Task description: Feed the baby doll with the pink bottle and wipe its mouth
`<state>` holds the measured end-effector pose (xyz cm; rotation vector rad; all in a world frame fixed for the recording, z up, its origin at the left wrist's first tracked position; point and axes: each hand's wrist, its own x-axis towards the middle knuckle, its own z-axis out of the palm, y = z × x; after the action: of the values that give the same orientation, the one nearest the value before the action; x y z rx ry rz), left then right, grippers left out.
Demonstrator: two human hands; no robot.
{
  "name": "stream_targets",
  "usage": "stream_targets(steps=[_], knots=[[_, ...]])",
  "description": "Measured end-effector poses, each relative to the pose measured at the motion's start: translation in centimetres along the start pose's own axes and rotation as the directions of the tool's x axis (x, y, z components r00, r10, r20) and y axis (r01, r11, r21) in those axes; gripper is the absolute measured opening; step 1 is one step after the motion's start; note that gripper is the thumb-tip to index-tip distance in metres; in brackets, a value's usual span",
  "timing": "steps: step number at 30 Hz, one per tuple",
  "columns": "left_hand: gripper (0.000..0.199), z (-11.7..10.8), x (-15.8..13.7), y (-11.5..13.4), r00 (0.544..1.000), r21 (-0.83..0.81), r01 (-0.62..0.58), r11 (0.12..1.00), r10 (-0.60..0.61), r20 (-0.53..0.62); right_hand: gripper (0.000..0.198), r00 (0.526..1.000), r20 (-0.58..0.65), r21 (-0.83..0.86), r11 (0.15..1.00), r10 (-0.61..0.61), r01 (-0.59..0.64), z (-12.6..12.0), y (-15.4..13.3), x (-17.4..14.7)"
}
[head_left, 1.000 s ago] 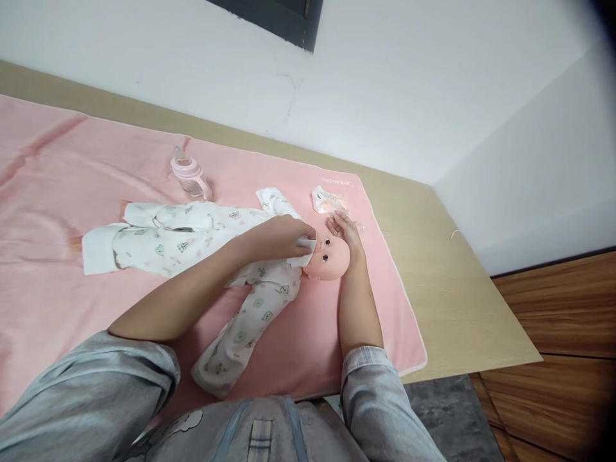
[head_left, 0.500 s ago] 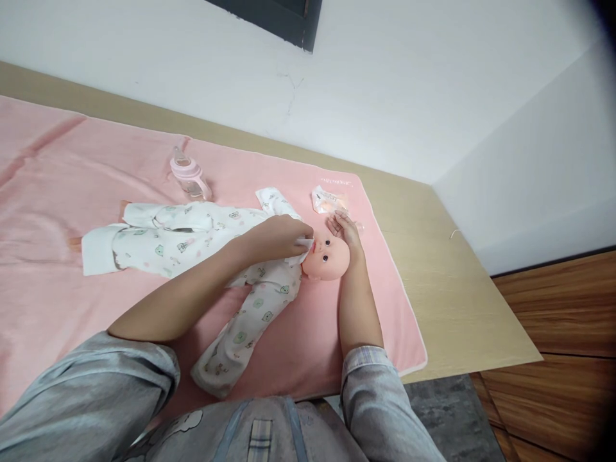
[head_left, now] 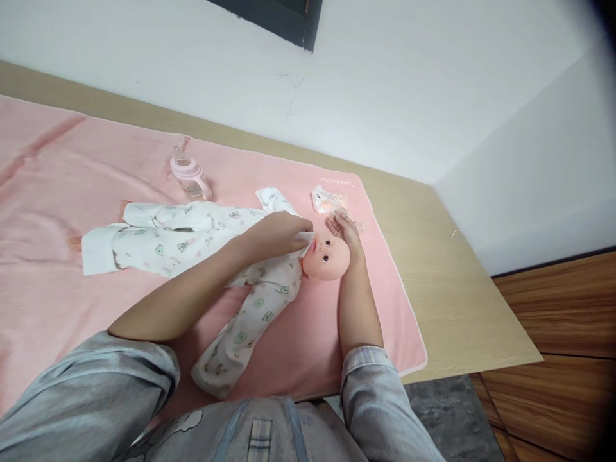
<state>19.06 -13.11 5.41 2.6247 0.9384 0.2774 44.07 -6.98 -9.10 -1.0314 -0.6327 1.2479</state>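
Note:
A baby doll (head_left: 327, 260) in white printed clothes (head_left: 231, 221) lies on its back, its head towards the right. By its mouth and chin, my left hand (head_left: 285, 232) is closed on a white wipe (head_left: 304, 242), pinched between thumb and fingers. How much of the wipe is inside the hand stays hidden. My right hand (head_left: 344, 230) lies at the far side of the doll's head, palm up, fingers loosely spread and holding nothing. Its wrist rests against the crown of the head. Just beyond those fingers sits a small clear and white packet (head_left: 330, 200).
A pink blanket (head_left: 58, 173) covers most of the wooden table (head_left: 462, 289). On it, a pink-topped baby bottle (head_left: 189, 174) lies beyond the doll's legs. A white wall (head_left: 360, 96) runs along the back. Wood-grain panels (head_left: 558, 321) stand at the right.
The white wipe by the doll's mouth has changed shape slightly, and my left hand has shifted a little with it. My right hand and the doll stay where they were.

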Motion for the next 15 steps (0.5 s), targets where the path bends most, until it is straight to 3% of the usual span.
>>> stream_targets(steps=[10,15], knots=[[0.013,0.29,0.38,-0.12,0.999,0.011,0.039,0.999,-0.039,-0.03,0.022,0.998,-0.036,-0.01,0.998,0.059,-0.059,-0.03,-0.05,0.39],[0.02,0.74,0.72,-0.37,0.997,-0.005,0.014,1.0,-0.014,-0.078,0.022,0.997,-0.045,-0.027,0.998,0.061,-0.063,-0.1,-0.04,0.42]])
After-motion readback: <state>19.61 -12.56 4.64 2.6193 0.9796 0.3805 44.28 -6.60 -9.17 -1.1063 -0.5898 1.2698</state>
